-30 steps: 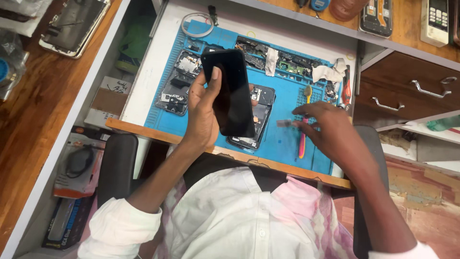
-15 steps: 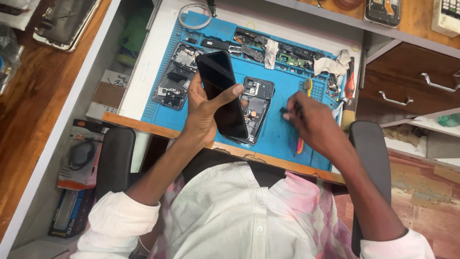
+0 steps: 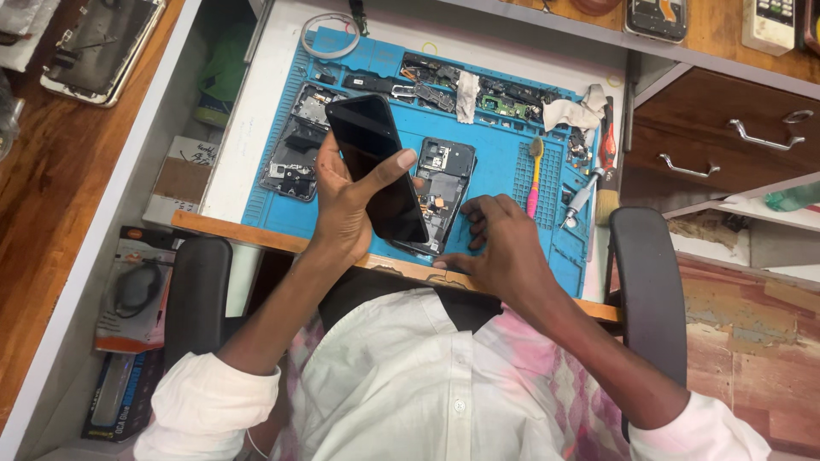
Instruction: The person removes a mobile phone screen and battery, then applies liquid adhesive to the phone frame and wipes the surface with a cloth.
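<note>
My left hand [image 3: 342, 209] holds a black phone screen panel [image 3: 376, 166], tilted up above a blue work mat [image 3: 504, 162]. Under the panel lies an opened phone body [image 3: 442, 183] with its circuit boards showing. My right hand [image 3: 500, 248] rests on the mat just right of that phone body, fingers spread and pressing down near the mat's front edge, with nothing visible in it. Another stripped phone frame [image 3: 299, 154] lies left of the held panel.
A pink-handled tool [image 3: 534, 183] and a screwdriver [image 3: 582, 192] lie on the mat's right part. Small parts and white cloth scraps [image 3: 572, 113] line the mat's far edge. Wooden drawers [image 3: 726, 145] stand at right. A dismantled phone [image 3: 98, 43] lies on the wooden counter at left.
My right hand has come down from the pink tool area toward the mat's front edge. The left hand keeps holding the screen panel, slightly shifted.
</note>
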